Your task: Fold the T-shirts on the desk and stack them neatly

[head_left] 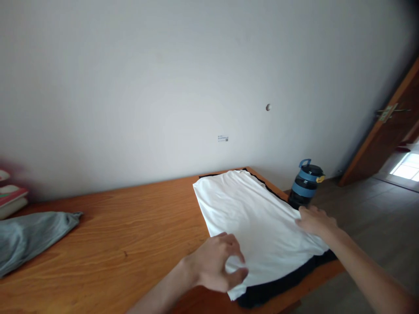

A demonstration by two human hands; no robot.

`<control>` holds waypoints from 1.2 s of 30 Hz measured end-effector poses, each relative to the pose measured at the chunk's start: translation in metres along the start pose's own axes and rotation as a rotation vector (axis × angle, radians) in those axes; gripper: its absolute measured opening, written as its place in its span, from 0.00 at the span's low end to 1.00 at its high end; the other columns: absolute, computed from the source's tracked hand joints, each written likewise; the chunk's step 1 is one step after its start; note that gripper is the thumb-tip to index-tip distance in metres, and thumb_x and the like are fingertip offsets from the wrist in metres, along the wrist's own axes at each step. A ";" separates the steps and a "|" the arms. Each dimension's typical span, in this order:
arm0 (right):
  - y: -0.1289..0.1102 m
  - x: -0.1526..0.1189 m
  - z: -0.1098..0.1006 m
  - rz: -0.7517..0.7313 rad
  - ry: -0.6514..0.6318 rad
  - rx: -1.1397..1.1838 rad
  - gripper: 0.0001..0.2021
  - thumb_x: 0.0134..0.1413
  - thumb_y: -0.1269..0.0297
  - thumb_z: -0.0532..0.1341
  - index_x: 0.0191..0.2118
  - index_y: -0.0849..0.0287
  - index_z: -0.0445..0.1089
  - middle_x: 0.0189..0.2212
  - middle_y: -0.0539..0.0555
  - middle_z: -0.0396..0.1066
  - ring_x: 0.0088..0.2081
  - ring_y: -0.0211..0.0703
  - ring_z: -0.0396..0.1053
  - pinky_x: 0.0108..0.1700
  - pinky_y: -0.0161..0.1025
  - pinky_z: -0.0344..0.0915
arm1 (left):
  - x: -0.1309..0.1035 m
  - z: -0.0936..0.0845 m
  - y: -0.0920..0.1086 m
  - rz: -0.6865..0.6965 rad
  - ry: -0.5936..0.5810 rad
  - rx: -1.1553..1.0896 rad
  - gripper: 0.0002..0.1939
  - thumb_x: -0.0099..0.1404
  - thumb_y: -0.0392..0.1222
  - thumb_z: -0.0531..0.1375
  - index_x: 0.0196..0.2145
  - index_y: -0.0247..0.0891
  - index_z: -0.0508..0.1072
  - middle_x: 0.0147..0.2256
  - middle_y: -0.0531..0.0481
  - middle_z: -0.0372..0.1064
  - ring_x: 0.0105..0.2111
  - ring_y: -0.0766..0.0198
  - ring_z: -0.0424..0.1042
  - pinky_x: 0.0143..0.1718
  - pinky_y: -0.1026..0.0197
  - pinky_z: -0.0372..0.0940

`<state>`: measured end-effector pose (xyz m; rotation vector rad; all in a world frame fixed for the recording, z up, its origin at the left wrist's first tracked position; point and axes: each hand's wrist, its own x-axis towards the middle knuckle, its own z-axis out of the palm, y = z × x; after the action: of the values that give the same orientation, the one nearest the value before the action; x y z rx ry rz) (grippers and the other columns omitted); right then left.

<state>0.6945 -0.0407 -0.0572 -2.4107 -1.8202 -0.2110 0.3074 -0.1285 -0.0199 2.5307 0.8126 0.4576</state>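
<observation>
A white cloth (pixel 248 218) lies spread over a black cloth (pixel 281 284) at the right end of the wooden table. My left hand (pixel 221 263) is over the white cloth's near left edge, its thumb and fingers curved apart with a gap between them and nothing held. On the cloth's right edge rests my right hand (pixel 316 221), near the bottle; its fingertips are blurred and partly hidden, so any grip on the fabric is unclear.
A black and blue bottle (pixel 305 185) stands at the table's right edge. Grey fabric (pixel 36 235) and a red and white stack (pixel 12 200) are at the far left. A wall (pixel 147 96) runs behind the table (pixel 131 231); a door (pixel 381 139) stands at right.
</observation>
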 end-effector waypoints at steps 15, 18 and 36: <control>-0.143 0.060 0.048 -0.357 -0.142 0.080 0.26 0.71 0.54 0.48 0.69 0.56 0.61 0.70 0.62 0.57 0.71 0.51 0.53 0.68 0.50 0.53 | 0.044 0.070 -0.048 -0.083 0.242 0.022 0.33 0.67 0.59 0.58 0.66 0.42 0.66 0.70 0.39 0.56 0.70 0.43 0.52 0.71 0.37 0.43; -0.164 0.075 0.049 -0.203 -0.138 0.041 0.27 0.71 0.57 0.44 0.68 0.63 0.61 0.69 0.70 0.56 0.70 0.60 0.53 0.67 0.62 0.52 | 0.047 0.073 -0.049 -0.074 0.269 -0.022 0.34 0.65 0.59 0.59 0.64 0.42 0.68 0.69 0.39 0.57 0.70 0.41 0.53 0.70 0.36 0.43; -0.230 -0.013 0.039 -0.678 0.204 -0.156 0.18 0.67 0.68 0.47 0.41 0.61 0.75 0.38 0.65 0.76 0.40 0.58 0.76 0.43 0.50 0.67 | -0.015 0.047 -0.083 -0.366 0.734 -0.275 0.09 0.70 0.43 0.52 0.40 0.42 0.71 0.41 0.43 0.76 0.43 0.56 0.74 0.49 0.52 0.67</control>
<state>0.4710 0.0167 -0.0966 -1.6707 -2.5101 -0.6444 0.2780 -0.0916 -0.1042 1.8831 1.3235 1.2972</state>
